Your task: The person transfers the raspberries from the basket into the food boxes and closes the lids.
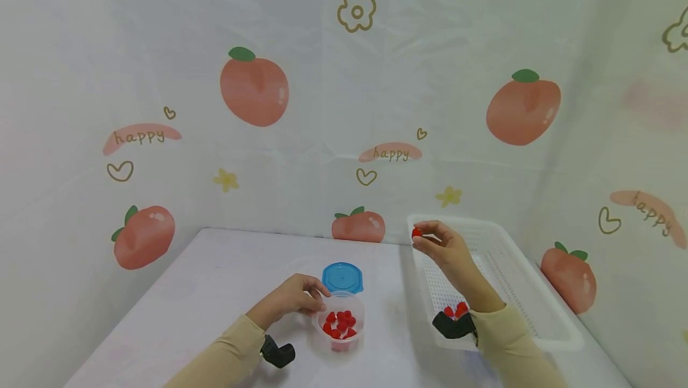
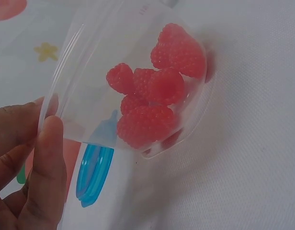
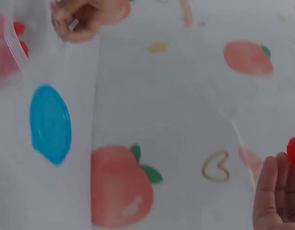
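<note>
My left hand pinches the rim of a clear plastic tub between thumb and fingers. Several red raspberries lie at the bottom of the tub, seen through its wall in the left wrist view. Up over the left rim of a white basket, my right hand pinches one raspberry at its fingertips. In the right wrist view this raspberry shows at the right edge. More raspberries lie at the basket's near end, partly hidden behind the black wrist camera.
A blue lid lies flat on the white table just behind the tub. The perforated basket fills the table's right side. A printed curtain hangs behind the table and along both sides.
</note>
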